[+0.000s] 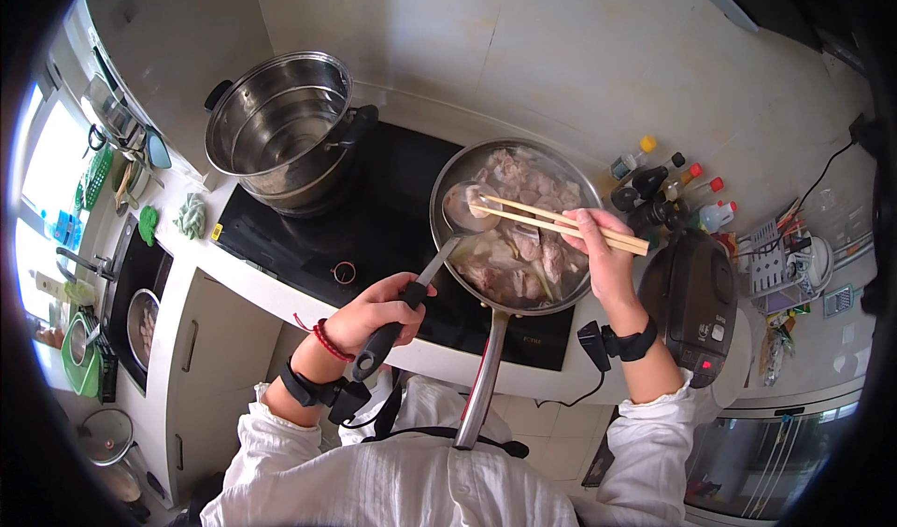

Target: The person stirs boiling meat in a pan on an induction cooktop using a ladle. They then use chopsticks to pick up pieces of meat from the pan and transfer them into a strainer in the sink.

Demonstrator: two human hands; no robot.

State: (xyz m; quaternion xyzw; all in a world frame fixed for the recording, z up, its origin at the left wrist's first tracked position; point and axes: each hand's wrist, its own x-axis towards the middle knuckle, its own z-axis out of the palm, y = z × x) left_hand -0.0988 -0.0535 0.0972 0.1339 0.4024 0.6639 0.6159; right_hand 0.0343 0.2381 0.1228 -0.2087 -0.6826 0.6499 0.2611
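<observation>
My left hand (392, 313) grips the black handle of a metal ladle (471, 208), whose bowl sits over the left side of a steel frying pan (448, 150). In my right hand (604, 254) is a pair of wooden chopsticks (553, 220). Their tips reach into the ladle bowl and touch a pale piece of meat (476, 196) there. Chunks of pale meat (536, 176) fill the pan in cloudy liquid, with some strips that look like scallion or ginger among them. The pan's long metal handle (483, 380) points toward my body.
A tall steel steamer pot (280, 127) stands on the black cooktop (392, 169) at the left. Several condiment bottles (652, 183) and a dark rice cooker (690, 303) are to the right. Far left is a sink (129, 261) holding a metal bowl (144, 327).
</observation>
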